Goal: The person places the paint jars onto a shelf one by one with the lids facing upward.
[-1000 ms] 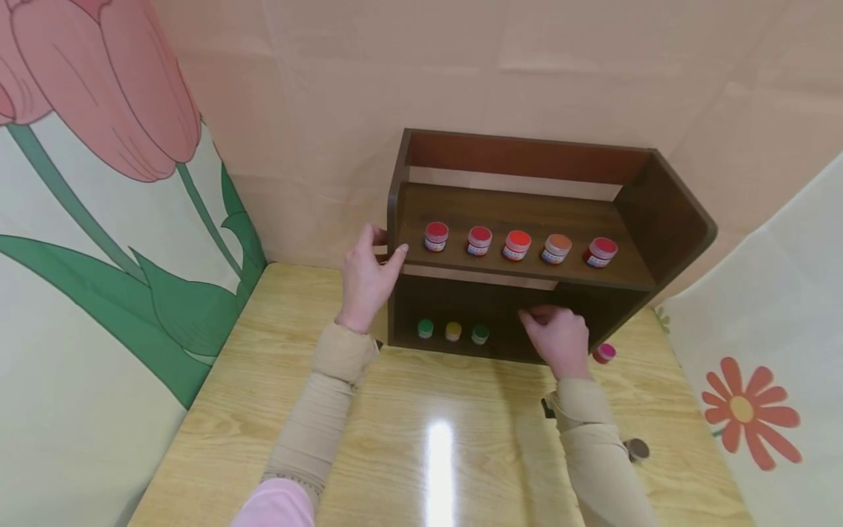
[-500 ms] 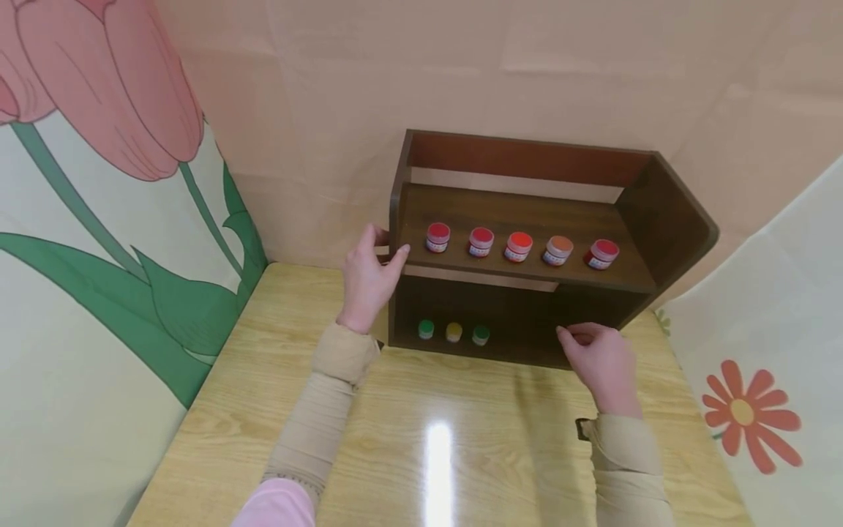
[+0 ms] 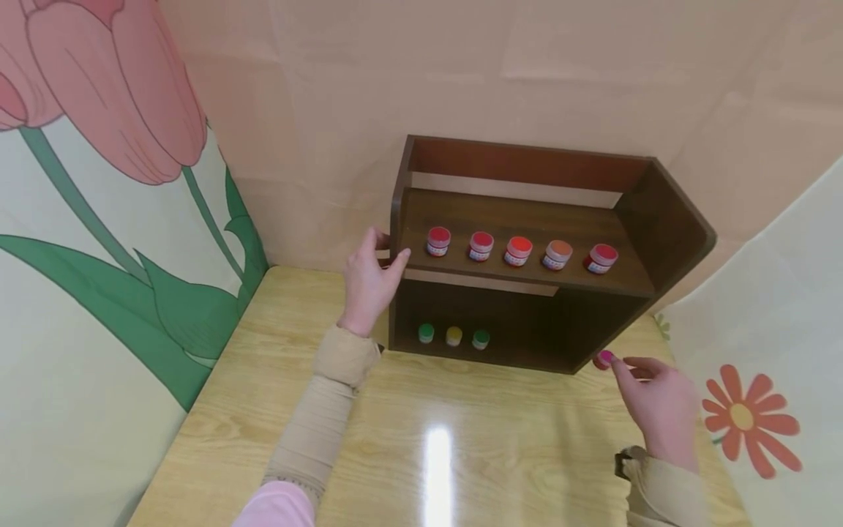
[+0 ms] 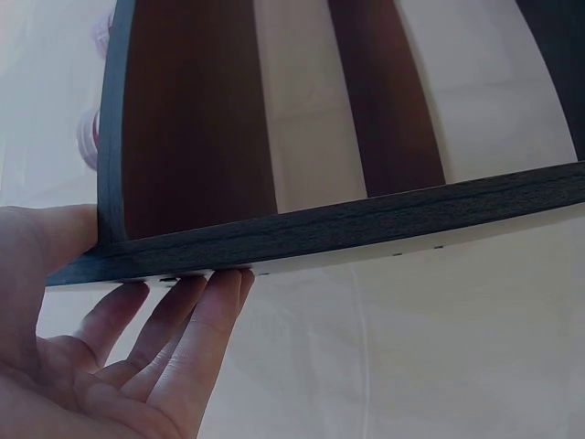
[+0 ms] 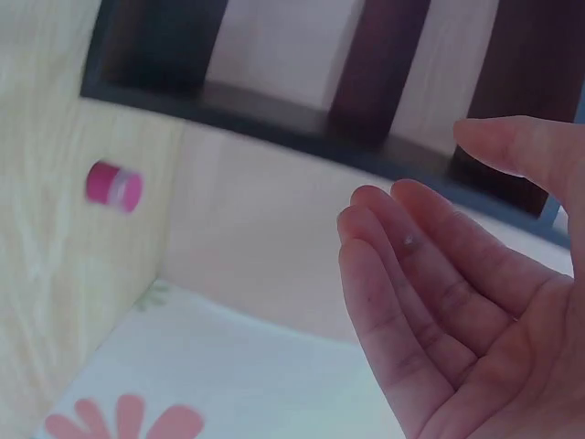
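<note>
A dark brown two-tier shelf (image 3: 507,208) stands on the table against the wall. My left hand (image 3: 369,285) grips its left side panel, thumb at the front edge and fingers along the outer face; the left wrist view shows these fingers (image 4: 206,338) against the panel. Beyond the shelf's lower right corner, a small paint jar with a magenta lid (image 3: 602,359) sits on the table. My right hand (image 3: 658,406) is just right of it in the head view. In the right wrist view that hand (image 5: 457,302) holds nothing, with its thumb apart from the relaxed fingers.
Several red and orange paint jars (image 3: 518,251) line the upper board. On the lower board, two green jars (image 3: 426,333) and a yellow jar (image 3: 454,336) stand toward the left. Wood-grain table (image 3: 369,432) extends in front; a flower-printed cloth (image 3: 740,417) borders the right side.
My right hand has moved out of the lower compartment, rightward and toward me, to beside the magenta-lidded jar. My left hand keeps its grip on the side panel.
</note>
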`<state>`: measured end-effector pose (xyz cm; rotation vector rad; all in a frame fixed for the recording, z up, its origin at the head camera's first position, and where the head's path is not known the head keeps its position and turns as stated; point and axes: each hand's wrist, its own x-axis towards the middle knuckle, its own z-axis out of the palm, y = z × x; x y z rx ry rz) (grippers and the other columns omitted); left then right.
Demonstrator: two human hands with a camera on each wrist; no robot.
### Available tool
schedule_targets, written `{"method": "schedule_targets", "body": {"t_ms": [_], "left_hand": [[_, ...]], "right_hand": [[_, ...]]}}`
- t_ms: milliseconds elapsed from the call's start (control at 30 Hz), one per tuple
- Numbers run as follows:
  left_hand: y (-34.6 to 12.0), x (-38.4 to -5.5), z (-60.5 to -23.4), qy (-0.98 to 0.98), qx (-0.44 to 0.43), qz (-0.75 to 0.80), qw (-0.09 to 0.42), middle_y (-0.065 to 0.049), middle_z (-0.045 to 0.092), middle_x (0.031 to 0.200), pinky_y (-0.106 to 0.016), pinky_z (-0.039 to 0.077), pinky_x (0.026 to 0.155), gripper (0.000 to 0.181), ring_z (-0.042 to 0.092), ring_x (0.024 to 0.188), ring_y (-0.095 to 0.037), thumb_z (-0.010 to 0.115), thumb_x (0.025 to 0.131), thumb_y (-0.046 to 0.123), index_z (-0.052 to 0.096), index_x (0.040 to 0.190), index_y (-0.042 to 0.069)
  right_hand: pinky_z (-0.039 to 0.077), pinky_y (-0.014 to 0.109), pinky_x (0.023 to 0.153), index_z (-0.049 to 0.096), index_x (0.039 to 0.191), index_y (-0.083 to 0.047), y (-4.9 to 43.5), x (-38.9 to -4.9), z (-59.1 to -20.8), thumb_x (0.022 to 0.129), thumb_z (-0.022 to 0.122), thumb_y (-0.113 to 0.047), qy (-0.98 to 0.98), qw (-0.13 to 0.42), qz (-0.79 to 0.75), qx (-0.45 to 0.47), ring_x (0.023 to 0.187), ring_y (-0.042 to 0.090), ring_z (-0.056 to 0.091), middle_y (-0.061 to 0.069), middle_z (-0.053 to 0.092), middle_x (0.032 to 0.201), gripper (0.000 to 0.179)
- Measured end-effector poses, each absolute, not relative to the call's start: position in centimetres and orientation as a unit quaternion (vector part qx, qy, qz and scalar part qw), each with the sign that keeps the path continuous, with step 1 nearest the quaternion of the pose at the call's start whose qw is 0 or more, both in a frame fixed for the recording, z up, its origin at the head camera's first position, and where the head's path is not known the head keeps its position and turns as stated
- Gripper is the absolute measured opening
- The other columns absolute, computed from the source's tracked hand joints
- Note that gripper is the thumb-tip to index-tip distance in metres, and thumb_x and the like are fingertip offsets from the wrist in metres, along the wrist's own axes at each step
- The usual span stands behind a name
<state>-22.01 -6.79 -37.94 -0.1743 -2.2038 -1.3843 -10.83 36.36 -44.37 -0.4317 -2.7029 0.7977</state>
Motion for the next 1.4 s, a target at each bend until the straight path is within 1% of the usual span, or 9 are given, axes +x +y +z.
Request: {"method": "schedule_targets", "body": {"t_ms": [100,200,467,533,700,833,967,1200,1400], "left_hand": [[-6.8,-22.0,-37.9,-0.812,-0.066,-0.519,0.26,-0.013,0.069,0.108,-0.036,0.061,0.077,0.03,0.07,0.099,-0.029,0.076,0.094,0.019,0.057,0.11,0.003],[-6.9,-22.0,-37.9,-0.811,-0.067,-0.52,0.259,-0.013,0.069,0.108,-0.036,0.061,0.077,0.029,0.07,0.099,-0.029,0.075,0.094,0.019,0.057,0.11,0.002],[-6.9,-22.0,-38.0,-0.812,-0.068,-0.516,0.264,-0.013,0.069,0.107,-0.034,0.061,0.076,0.028,0.069,0.099,-0.028,0.076,0.094,0.018,0.058,0.109,0.002],[-6.9,-22.0,-37.9,-0.812,-0.068,-0.516,0.264,-0.013,0.069,0.107,-0.035,0.061,0.076,0.028,0.069,0.098,-0.028,0.076,0.094,0.018,0.058,0.109,0.002],[-6.9,-22.0,-37.9,-0.81,-0.07,-0.519,0.265,-0.015,0.069,0.106,-0.039,0.062,0.076,0.028,0.069,0.095,-0.029,0.076,0.094,0.017,0.058,0.109,0.002],[-6.8,-21.9,-37.9,-0.812,-0.069,-0.516,0.264,-0.015,0.069,0.106,-0.038,0.062,0.075,0.028,0.07,0.091,-0.028,0.076,0.094,0.018,0.058,0.108,0.002],[-6.8,-21.8,-38.0,-0.813,-0.067,-0.515,0.263,-0.014,0.069,0.106,-0.035,0.061,0.074,0.028,0.07,0.091,-0.027,0.076,0.094,0.019,0.058,0.109,0.003],[-6.8,-21.9,-38.1,-0.81,-0.069,-0.52,0.263,-0.013,0.069,0.106,-0.035,0.061,0.076,0.028,0.069,0.096,-0.027,0.076,0.094,0.018,0.058,0.109,0.003],[-6.8,-22.0,-38.1,-0.81,-0.068,-0.519,0.265,-0.013,0.069,0.105,-0.035,0.061,0.076,0.028,0.069,0.094,-0.028,0.076,0.094,0.018,0.058,0.108,0.003]], "right_hand": [[0.046,0.031,0.056,0.075,0.111,0.002,37.3,-10.0,-44.9,0.096,0.065,-0.043,-0.939,0.133,0.272,-0.165,0.086,0.036,0.067,0.024,0.073,0.101,0.048],[0.046,0.036,0.059,0.074,0.111,0.003,37.9,-9.3,-45.4,0.097,0.065,-0.043,-0.94,0.122,0.265,-0.177,0.09,0.041,0.066,0.025,0.073,0.1,0.049],[0.047,0.046,0.065,0.072,0.115,0.006,39.9,-7.8,-47.0,0.097,0.063,-0.047,-0.941,0.086,0.244,-0.216,0.087,0.042,0.066,0.024,0.072,0.097,0.057],[0.048,0.048,0.067,0.07,0.118,0.007,40.4,-7.5,-47.5,0.097,0.062,-0.05,-0.941,0.064,0.243,-0.227,0.089,0.044,0.066,0.026,0.072,0.1,0.061],[0.051,0.049,0.064,0.065,0.122,0.011,42.0,-6.6,-49.1,0.096,0.059,-0.058,-0.945,0.013,0.225,-0.236,0.084,0.043,0.067,0.028,0.071,0.1,0.073],[0.052,0.046,0.062,0.064,0.122,0.011,43.1,-5.9,-50.7,0.094,0.06,-0.063,-0.949,-0.018,0.211,-0.234,0.081,0.04,0.068,0.026,0.071,0.098,0.08],[0.053,0.048,0.065,0.064,0.12,0.013,43.9,-5.3,-52.3,0.09,0.058,-0.071,-0.948,-0.053,0.196,-0.245,0.079,0.038,0.068,0.026,0.071,0.101,0.089],[0.053,0.051,0.067,0.055,0.129,0.016,44.7,-4.7,-53.8,0.081,0.059,-0.082,-0.936,-0.103,0.21,-0.263,0.079,0.039,0.068,0.029,0.069,0.1,0.109],[0.054,0.053,0.071,0.053,0.129,0.017,45.3,-4.5,-54.7,0.081,0.063,-0.079,-0.937,-0.134,0.211,-0.244,0.084,0.044,0.067,0.032,0.068,0.101,0.108]]}}
